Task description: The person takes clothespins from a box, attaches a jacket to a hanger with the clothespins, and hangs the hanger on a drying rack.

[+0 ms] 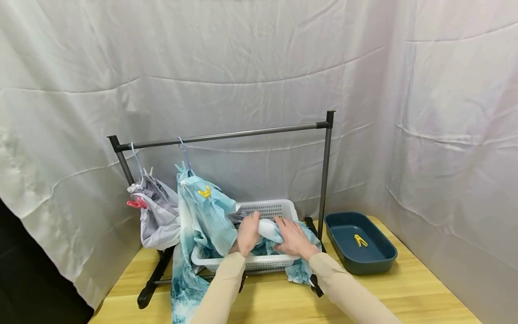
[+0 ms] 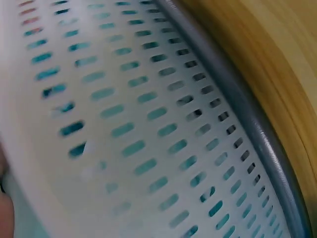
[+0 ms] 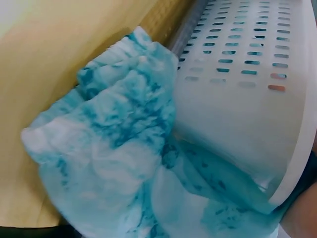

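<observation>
Inside the white perforated laundry basket (image 1: 265, 259), both hands grip a blue-and-white tie-dyed garment (image 1: 269, 228). My left hand (image 1: 247, 233) holds it near the middle, its fingertips partly hidden. My right hand (image 1: 294, 237) holds it farther right, thumb and fingers bent over the cloth. Part of the garment hangs over the basket's right end, where the right wrist view shows the bunched cloth (image 3: 124, 119) beside the basket wall (image 3: 223, 109). In the left wrist view the basket's slotted side (image 2: 129, 114) fills most of the picture.
A dark metal rack (image 1: 226, 135) stands around the basket. From its bar hang a grey-white garment (image 1: 159, 220) with a red clothespin (image 1: 137, 203) and a light-blue garment (image 1: 208, 202) with a yellow clothespin (image 1: 204, 192). A dark-blue tub (image 1: 370, 269) holds another yellow clothespin (image 1: 360, 240).
</observation>
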Demonstrator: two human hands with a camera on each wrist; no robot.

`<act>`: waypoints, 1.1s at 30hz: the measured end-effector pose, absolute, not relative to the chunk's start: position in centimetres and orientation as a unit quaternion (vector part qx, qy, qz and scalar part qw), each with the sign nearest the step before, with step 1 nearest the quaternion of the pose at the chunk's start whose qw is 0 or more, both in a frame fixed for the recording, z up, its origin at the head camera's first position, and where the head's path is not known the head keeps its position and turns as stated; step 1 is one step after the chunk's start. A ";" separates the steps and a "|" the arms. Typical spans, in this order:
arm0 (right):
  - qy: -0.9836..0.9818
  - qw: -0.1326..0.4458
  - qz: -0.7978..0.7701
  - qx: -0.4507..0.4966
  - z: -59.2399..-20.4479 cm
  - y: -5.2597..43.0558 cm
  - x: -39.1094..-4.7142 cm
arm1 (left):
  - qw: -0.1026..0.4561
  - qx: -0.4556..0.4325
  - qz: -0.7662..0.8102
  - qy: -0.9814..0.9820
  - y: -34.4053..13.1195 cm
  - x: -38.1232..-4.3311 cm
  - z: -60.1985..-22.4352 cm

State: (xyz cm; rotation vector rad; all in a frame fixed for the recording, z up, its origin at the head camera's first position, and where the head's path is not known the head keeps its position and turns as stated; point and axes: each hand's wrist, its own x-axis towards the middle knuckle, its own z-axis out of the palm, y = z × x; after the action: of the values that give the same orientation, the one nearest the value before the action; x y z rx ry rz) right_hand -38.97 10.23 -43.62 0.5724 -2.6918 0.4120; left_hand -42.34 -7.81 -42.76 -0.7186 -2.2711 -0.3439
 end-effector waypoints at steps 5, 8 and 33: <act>-0.953 0.196 0.144 0.179 -43.3 9.9 -39.5 | 0.308 -0.337 -0.232 -0.859 -9.2 -41.9 -41.9; -0.949 0.219 0.146 0.172 -43.0 9.7 -39.8 | 0.277 -0.356 -0.253 -0.856 -9.7 -41.4 -41.6; -0.858 0.390 0.158 0.294 -41.6 8.1 -39.2 | 0.201 -0.232 -0.274 -0.911 -10.4 -39.5 -38.3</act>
State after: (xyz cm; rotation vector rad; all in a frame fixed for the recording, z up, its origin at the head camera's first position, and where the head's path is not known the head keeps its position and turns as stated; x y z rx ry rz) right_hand -39.22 8.13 -41.65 0.7471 -2.1814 0.4014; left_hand -39.45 -10.37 -38.32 -0.6475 -2.5461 -0.7650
